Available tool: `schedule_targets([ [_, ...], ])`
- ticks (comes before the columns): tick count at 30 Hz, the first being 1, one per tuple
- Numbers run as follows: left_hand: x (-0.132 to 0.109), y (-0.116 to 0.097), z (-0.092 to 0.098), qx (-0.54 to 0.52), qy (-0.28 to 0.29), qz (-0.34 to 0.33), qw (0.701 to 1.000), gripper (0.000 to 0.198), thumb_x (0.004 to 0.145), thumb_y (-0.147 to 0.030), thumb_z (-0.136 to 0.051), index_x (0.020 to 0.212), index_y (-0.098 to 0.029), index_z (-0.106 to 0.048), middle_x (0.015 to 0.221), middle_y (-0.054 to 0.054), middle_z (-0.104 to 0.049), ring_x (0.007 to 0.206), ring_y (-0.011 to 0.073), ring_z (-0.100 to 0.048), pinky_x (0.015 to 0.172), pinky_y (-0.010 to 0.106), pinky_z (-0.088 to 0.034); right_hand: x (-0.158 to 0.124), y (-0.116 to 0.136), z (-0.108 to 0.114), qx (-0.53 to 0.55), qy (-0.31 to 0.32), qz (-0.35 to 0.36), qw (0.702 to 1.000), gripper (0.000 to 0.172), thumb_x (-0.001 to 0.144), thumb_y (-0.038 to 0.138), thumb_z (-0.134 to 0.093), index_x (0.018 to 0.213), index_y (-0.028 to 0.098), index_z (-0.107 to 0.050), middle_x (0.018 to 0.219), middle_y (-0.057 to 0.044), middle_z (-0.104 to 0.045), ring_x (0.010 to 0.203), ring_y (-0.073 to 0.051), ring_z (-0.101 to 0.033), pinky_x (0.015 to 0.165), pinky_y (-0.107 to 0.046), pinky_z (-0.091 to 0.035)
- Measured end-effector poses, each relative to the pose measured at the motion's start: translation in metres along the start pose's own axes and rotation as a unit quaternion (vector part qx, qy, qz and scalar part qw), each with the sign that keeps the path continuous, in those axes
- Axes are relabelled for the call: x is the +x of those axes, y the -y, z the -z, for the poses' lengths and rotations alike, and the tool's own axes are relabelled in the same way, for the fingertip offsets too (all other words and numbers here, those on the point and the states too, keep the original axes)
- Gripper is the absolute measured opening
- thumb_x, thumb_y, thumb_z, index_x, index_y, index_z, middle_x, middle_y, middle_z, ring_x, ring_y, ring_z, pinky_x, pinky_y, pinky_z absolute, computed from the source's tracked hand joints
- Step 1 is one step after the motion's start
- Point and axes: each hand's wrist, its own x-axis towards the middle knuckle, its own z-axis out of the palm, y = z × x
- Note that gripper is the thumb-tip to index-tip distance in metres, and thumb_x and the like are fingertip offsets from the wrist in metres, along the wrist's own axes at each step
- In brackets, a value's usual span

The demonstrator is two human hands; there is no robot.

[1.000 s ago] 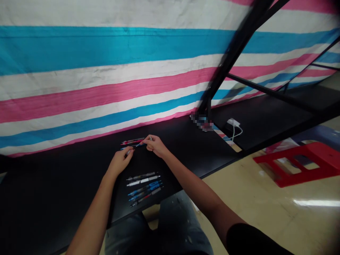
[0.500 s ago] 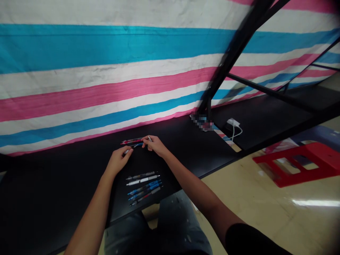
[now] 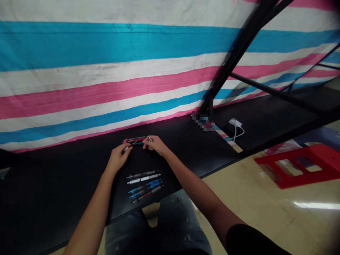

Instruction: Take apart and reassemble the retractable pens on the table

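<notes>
My left hand (image 3: pixel 118 159) is closed with a white pen part (image 3: pixel 125 149) pinched between thumb and fingers. Just to its right, my right hand (image 3: pixel 157 145) pinches a slim pen part with a silvery end (image 3: pixel 150 139). A thin dark piece shows in the gap between the hands; I cannot tell which hand it belongs to. Beyond them lie red pens (image 3: pixel 129 140) and a blue pen (image 3: pixel 138 143), partly covered by my fingers. Closer to me is a row of several pens: a dark one (image 3: pixel 142 174), a white one (image 3: pixel 142 179), blue ones (image 3: pixel 146 187) and a grey-and-red one (image 3: pixel 146 194).
The black tabletop (image 3: pixel 66 184) runs along a striped tarp (image 3: pixel 106 81). At the right are a slanted black frame post (image 3: pixel 231 67), a blurred-out packet (image 3: pixel 203 121) and a white charger with cable (image 3: pixel 235 123). A red plastic stool (image 3: pixel 294 166) lies on the floor.
The view has shifted slightly. Both hands keep nearly the same pose and grip, and the row of pens has not moved.
</notes>
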Motion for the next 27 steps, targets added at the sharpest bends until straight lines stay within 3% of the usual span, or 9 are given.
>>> schedule_targets([
  [5, -0.0009, -0.0017, 0.0008, -0.006, 0.008, 0.009, 1.0, 0.039, 0.093, -0.051, -0.054, 0.097, -0.018, -0.073, 0.081, 0.003, -0.072, 0.064, 0.016, -0.059, 0.065, 0.026, -0.045, 0.0022, -0.0044, 0.0007, 0.011, -0.013, -0.003, 1.0, 0.029, 0.08, 0.045, -0.073, 0.087, 0.017, -0.065, 0.069, -0.002, -0.07, 0.046, -0.008, -0.043, 0.045, -0.022, -0.032],
  [11, -0.0011, -0.003, 0.0018, -0.026, 0.019, 0.018, 0.999, 0.041, 0.094, -0.051, -0.051, 0.098, -0.016, -0.074, 0.075, 0.002, -0.068, 0.063, 0.0155, -0.057, 0.062, 0.025, -0.042, 0.0037, -0.0078, 0.0013, 0.027, -0.024, 0.005, 0.999, 0.03, 0.08, 0.041, -0.072, 0.098, 0.018, -0.064, 0.071, -0.001, -0.071, 0.046, -0.008, -0.044, 0.045, -0.022, -0.032],
  [27, -0.001, -0.0035, 0.0039, 0.015, 0.042, 0.016, 0.999, 0.039, 0.095, -0.049, -0.05, 0.1, -0.017, -0.073, 0.074, 0.0, -0.068, 0.059, 0.0143, -0.054, 0.06, 0.025, -0.04, 0.0002, -0.0002, 0.0017, -0.03, -0.003, 0.013, 0.999, 0.023, 0.084, 0.038, -0.068, 0.086, 0.016, -0.064, 0.077, -0.005, -0.075, 0.048, -0.008, -0.048, 0.049, -0.023, -0.037],
])
